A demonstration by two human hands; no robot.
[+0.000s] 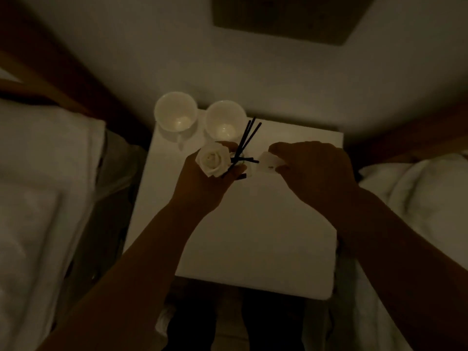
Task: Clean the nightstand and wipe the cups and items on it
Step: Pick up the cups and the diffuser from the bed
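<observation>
The room is dim. A white nightstand (253, 236) fills the middle of the view. Two white cups stand at its far left corner, one (176, 114) at the edge and the other (225, 120) to its right. My left hand (207, 183) grips a small reed diffuser (239, 160) with dark sticks and a white rose (211, 159) above the tabletop. My right hand (314, 171) pinches a small white tag or wipe (269, 164) right beside the diffuser's neck. The diffuser's bottle is mostly hidden by my fingers.
White bedding lies on the left (45, 198) and on the right (417, 203) of the nightstand. A white wall rises behind it, with a dark framed panel (291, 16) at the top. My legs show below the nightstand's near edge.
</observation>
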